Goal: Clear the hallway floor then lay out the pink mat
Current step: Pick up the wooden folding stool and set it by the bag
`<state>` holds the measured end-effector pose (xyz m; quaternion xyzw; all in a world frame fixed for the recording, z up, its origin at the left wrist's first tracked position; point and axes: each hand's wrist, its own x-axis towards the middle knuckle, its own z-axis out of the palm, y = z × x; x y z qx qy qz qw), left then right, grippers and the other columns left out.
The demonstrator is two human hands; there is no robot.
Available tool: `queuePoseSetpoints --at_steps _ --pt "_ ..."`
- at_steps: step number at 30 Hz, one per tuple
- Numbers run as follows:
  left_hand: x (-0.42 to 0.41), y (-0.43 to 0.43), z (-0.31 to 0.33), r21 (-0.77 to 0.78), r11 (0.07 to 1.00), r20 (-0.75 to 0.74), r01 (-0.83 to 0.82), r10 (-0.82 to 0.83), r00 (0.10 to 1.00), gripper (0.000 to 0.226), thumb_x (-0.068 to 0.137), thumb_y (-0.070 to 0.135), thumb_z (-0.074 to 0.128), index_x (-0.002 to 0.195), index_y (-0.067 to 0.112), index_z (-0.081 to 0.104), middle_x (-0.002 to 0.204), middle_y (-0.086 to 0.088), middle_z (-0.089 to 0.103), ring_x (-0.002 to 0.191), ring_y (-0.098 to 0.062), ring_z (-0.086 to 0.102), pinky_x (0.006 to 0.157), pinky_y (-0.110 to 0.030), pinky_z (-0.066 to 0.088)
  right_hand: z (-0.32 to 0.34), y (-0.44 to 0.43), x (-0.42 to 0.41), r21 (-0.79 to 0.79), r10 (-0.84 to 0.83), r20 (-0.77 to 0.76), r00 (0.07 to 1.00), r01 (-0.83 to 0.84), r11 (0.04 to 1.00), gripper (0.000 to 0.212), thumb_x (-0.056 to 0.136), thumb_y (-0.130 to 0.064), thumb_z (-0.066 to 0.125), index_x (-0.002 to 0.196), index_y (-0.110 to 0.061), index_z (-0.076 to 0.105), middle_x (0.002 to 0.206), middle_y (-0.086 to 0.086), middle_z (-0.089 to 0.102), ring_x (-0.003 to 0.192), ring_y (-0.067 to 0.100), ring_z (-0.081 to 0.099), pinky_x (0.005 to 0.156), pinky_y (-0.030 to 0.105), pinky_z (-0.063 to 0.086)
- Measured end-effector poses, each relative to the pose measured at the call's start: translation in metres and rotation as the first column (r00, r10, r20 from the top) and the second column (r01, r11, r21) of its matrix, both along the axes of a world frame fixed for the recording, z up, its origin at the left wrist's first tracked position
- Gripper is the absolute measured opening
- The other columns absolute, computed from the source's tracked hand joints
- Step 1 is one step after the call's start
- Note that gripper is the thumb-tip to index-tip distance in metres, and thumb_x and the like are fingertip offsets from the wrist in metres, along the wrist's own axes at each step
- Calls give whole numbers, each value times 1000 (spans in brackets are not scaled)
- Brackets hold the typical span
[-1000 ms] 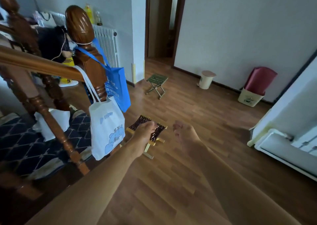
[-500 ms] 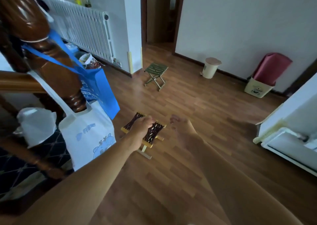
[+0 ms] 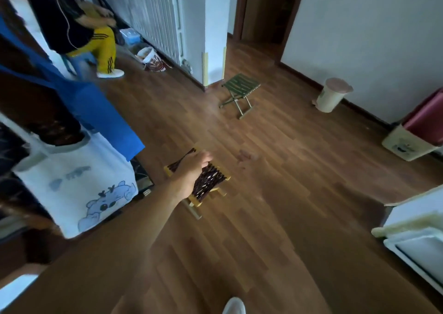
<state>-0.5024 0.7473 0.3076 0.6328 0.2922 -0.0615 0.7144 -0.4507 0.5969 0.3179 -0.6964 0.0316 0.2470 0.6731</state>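
Observation:
A small folding stool (image 3: pixel 209 182) with a dark woven seat and yellow wooden frame stands on the wood floor (image 3: pixel 275 194) in the middle of the view. My left hand (image 3: pixel 193 170) lies over its seat with the fingers curled around it. My right hand is out of view. The rolled pink mat (image 3: pixel 425 119) stands upright in a cream bin (image 3: pixel 405 146) against the right wall, far from my hand. A green folding stool (image 3: pixel 241 87) stands farther back near the wall corner.
A white tote bag (image 3: pixel 76 189) and a blue bag (image 3: pixel 103 115) hang at left. A person in yellow trousers (image 3: pixel 102 45) sits by the radiator (image 3: pixel 155 14). A white pedal bin (image 3: pixel 332 95) stands at the far wall. A white appliance (image 3: pixel 419 239) juts in at right.
My view has swung left and closer. My left hand has settled onto the woven stool's seat. My right arm has dropped out of view.

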Motion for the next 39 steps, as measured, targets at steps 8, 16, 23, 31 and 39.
queuePoseSetpoints --at_steps 8,16,23,31,39 --pt "45 0 -39 0 985 -37 -171 171 985 25 97 16 44 118 11 56 129 -12 57 119 -23 52 93 -32 42 -24 -2 58 -189 122 -35 992 -126 974 48 90 4 43 135 -11 48 132 2 56 111 11 52 91 24 40" --pt "101 20 -70 33 975 -95 -221 223 970 30 99 21 40 120 9 57 130 -8 58 115 -15 52 100 -27 33 -52 28 123 -97 245 -112 963 -256 962 50 90 6 48 137 -7 44 122 -1 60 88 -4 59 56 9 44" --pt "167 57 -96 -18 946 -151 -324 318 936 38 101 13 35 133 -3 45 139 -17 48 132 -26 42 107 -29 30 -93 82 201 -126 300 -147 942 -319 939 50 89 1 52 138 -11 45 125 -1 58 99 2 59 73 8 45" --pt "221 93 -142 11 922 -223 -386 379 898 38 100 14 38 131 -6 46 135 -20 50 129 -29 45 107 -29 30 -140 121 267 -97 367 -228 902 -396 913 42 91 0 51 125 -24 56 114 -10 61 104 6 60 83 17 48" --pt "236 115 -208 38 888 -235 -459 455 859 17 97 24 47 99 15 61 114 -7 63 115 -25 55 104 -41 40 -217 141 307 6 469 -261 844 -484 875 24 86 1 56 87 -20 69 81 -2 72 64 6 67 51 17 47"
